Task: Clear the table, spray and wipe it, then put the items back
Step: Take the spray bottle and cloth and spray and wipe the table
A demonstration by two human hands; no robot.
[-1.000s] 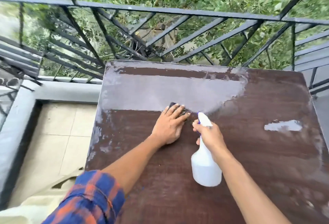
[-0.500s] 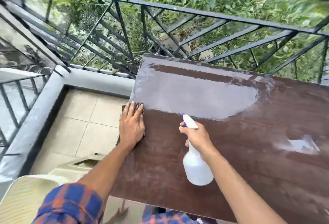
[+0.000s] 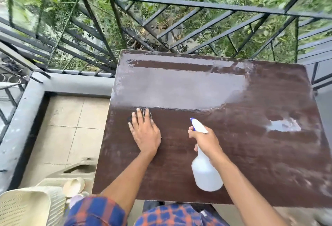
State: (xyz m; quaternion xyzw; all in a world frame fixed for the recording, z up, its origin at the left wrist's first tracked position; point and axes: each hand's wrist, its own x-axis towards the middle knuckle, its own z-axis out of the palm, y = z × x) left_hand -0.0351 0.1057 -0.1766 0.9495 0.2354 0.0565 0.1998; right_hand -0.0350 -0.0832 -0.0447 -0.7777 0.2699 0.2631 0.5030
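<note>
A dark brown table (image 3: pixel 251 163) fills the middle of the head view, wet and shiny across its far half, with a small puddle (image 3: pixel 283 126) at the right. My left hand (image 3: pixel 144 132) lies flat with straight fingers, pressing a dark cloth (image 3: pixel 143 111) onto the tabletop near the left edge; only the cloth's edge shows past my fingertips. My right hand (image 3: pixel 204 139) grips the neck of a white spray bottle (image 3: pixel 205 172) with a blue-tipped nozzle, held above the table's near middle.
A black metal railing (image 3: pixel 161 28) runs behind the table, with greenery beyond. A low grey wall (image 3: pixel 19 118) bounds the tiled balcony floor (image 3: pixel 71 127) at the left. A cream plastic chair (image 3: pixel 27 206) holding a small bowl (image 3: pixel 73 187) stands at the lower left.
My left hand slid the cloth left to the table's edge, then back a little to the right. The right hand kept hold of the spray bottle, and my view shifted.
</note>
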